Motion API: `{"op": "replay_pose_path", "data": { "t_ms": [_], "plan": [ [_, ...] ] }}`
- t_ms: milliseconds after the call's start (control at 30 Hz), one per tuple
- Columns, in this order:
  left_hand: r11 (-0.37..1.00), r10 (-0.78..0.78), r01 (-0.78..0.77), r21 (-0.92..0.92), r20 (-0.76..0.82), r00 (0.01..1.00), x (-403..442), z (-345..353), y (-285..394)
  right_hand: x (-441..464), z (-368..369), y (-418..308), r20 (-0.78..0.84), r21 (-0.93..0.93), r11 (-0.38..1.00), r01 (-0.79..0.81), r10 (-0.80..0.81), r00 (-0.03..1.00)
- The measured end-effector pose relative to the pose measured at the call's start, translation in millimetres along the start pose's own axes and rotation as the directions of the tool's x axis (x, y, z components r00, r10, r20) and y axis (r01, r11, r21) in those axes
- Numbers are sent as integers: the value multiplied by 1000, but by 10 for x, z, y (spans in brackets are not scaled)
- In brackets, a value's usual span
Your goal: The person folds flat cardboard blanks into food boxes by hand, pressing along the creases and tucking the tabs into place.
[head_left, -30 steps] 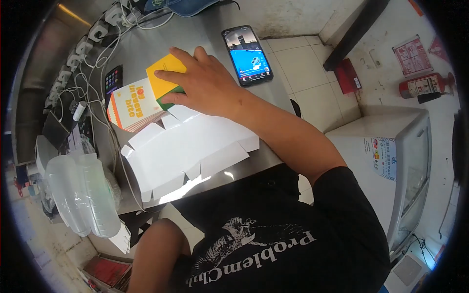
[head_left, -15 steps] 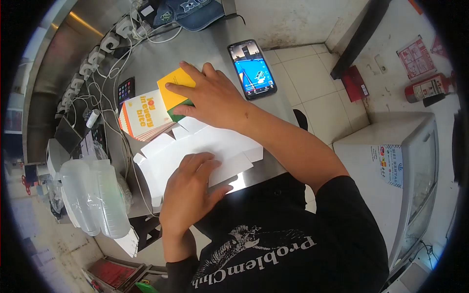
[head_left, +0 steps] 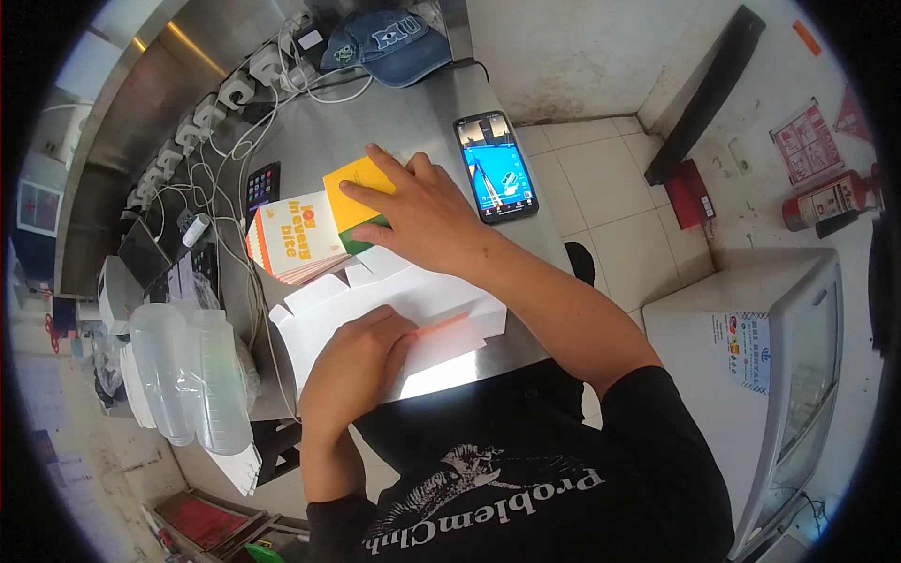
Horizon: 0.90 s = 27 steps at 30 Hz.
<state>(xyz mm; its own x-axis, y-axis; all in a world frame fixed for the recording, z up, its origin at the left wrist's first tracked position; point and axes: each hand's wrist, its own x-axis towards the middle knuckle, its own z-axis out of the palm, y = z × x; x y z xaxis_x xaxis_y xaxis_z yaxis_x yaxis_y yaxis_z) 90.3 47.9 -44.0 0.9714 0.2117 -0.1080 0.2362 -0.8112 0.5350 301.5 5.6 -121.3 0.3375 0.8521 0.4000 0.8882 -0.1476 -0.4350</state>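
Observation:
A white die-cut cardboard sheet with cut flaps lies on the metal table in front of me. My left hand has its fingers curled over the near flap, its thumb tucked out of sight. The flap is lifted, and an orange strip shows along it. Beyond the sheet, my right hand rests with spread fingers on a yellow and green printed card or box. Touching that on its left is a stack of printed cardboard pieces reading "joy in every bite".
A lit phone lies on the table's right side, a second phone at left. White cables and plugs run along the back left. A blue cap sits at the far end. Clear plastic containers stand at the left edge.
My left hand has closed its fingers on the near flap, and the flap has risen, showing the orange strip. The whole view has shifted slightly; my right hand stays on the yellow and green piece.

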Motion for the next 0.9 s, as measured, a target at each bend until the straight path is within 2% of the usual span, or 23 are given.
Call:
{"op": "replay_pose_path", "data": {
  "t_ms": [67,100,133,167,200,233,267,300,333,367,400,433,467,533,567,633,767,833,867,900],
  "plan": [
    [998,-28,25,-57,-51,998,-94,-79,66,11,-48,42,-119,1,999,51,-50,992],
    [992,-62,51,-114,-97,993,-164,-129,99,35,-106,81,-121,-2,998,57,-56,991],
    [992,-61,49,-112,-106,993,-243,-171,126,77,-203,136,-226,115,987,116,-88,970],
    [994,-42,18,-106,-233,972,-333,-214,149,107,-313,164,-332,223,957,188,-107,937],
    [995,-21,-14,-95,-355,934,-432,-236,151,112,-434,154,-337,218,956,196,-115,935],
    [993,-21,-34,-117,-444,896,-548,-240,128,109,-580,128,-497,435,878,200,49,866],
    [993,-16,-40,-113,-450,893,-650,-235,154,91,-729,101,-594,620,746,244,242,767],
    [967,-106,-56,-250,-588,802,-754,-241,194,31,-868,56,-604,666,705,244,317,731],
    [921,-211,-96,-376,-693,689,-839,-244,220,-9,-942,-60,-609,662,706,250,313,729],
    [922,-206,-101,-373,-697,687,-904,-215,204,-75,-998,-189,-676,495,786,371,80,733],
    [867,-194,-295,-401,-818,541,-958,-166,163,-163,-1015,-313,-693,312,813,491,-159,703],
    [789,-209,-482,-382,-904,373,-983,-141,138,-211,-936,-512,-667,349,707,615,-273,693],
    [788,-205,-487,-376,-907,369,-981,-131,147,-227,-833,-738,-644,387,580,717,-386,661],
    [706,-322,-560,-433,-901,290,-959,-84,234,-271,-887,-1115,-674,295,569,768,-446,589],
    [713,-376,-538,-449,-893,247,-908,-71,325,-314,-837,-1174,-677,291,570,769,-445,586],
    [680,-395,-569,-463,-884,248,-882,-77,378,-353,-738,-1219,-690,134,604,786,-512,511],
    [641,-395,-598,-480,-875,279,-939,-80,357,-422,-809,-1187,-654,102,600,794,-561,507],
    [654,-386,-586,-478,-877,286,-948,-26,302,-463,-746,-1216,-604,-50,624,780,-641,474],
    [669,-377,-568,-480,-877,298,-946,-19,295,-483,-739,-1247,-603,-50,622,781,-642,473],
    [668,-377,-568,-480,-877,298,-936,1,291,-507,-735,-1277,-614,26,641,767,-596,518]
  ]
}}
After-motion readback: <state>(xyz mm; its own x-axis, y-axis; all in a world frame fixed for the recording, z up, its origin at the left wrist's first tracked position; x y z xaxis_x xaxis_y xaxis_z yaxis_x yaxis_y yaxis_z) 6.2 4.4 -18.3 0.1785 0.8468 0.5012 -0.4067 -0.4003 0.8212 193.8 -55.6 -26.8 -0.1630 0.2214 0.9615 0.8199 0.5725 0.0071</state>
